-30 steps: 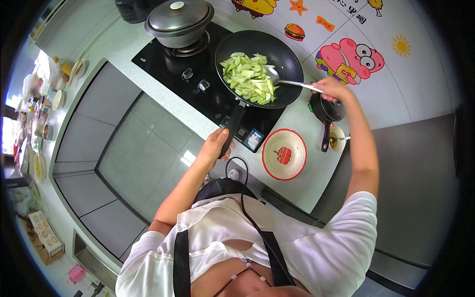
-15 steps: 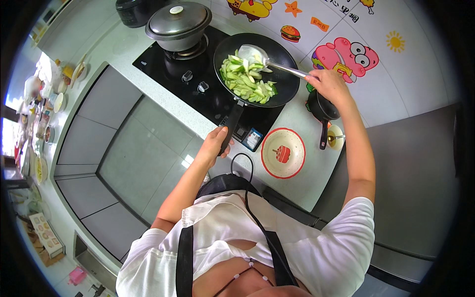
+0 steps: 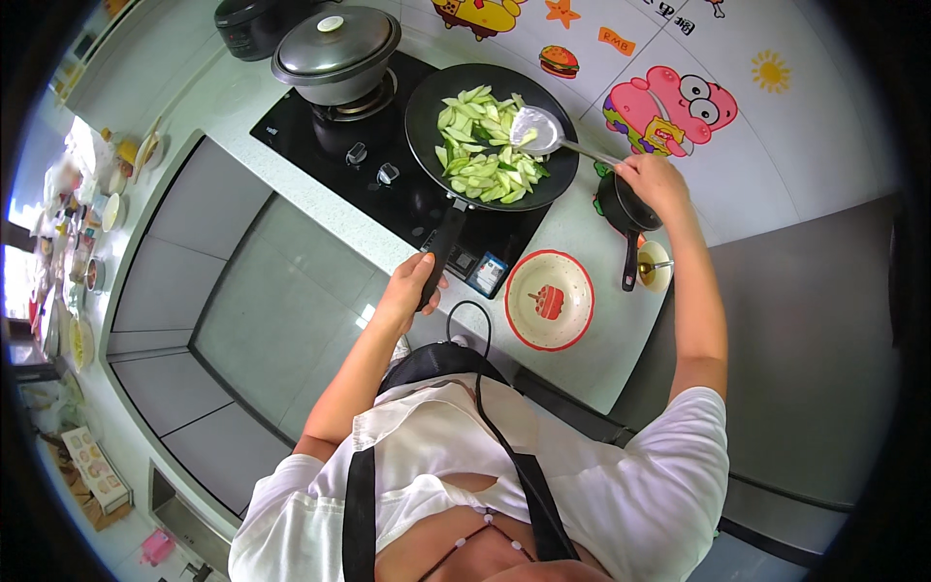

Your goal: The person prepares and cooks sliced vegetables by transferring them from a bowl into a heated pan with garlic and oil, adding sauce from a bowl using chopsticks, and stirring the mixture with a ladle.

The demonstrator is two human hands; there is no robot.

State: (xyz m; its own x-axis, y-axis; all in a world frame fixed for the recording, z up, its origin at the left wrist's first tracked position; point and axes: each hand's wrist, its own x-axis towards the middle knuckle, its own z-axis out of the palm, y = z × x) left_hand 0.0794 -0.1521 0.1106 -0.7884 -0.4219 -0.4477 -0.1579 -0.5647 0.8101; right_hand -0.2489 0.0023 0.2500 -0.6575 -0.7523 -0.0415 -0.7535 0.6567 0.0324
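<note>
A black frying pan (image 3: 548,102) sits on the right side of the black cooktop (image 3: 335,184). Pale green vegetable slices (image 3: 475,170) are spread over its bottom, some with darker green skin. My left hand (image 3: 409,288) is wrapped round the pan's black handle, which points toward me. In my right hand (image 3: 656,184) is the handle of a metal spatula (image 3: 539,131). Its broad blade is inside the pan at the right edge of the slices. Close in front of the pan stands a cream bowl (image 3: 550,301) with a red rim and a red picture inside.
A lidded grey pot (image 3: 337,56) stands on the left burner, a dark round appliance (image 3: 254,27) behind it. Right of the pan are a small black pan (image 3: 626,209) and a little bowl (image 3: 656,267) with a spoon. The grey fridge (image 3: 786,339) borders the counter's right end.
The spatula blade has shifted right and slightly down in the pan, off the top of the slices. The slices now lie more spread out. My left hand still grips the handle.
</note>
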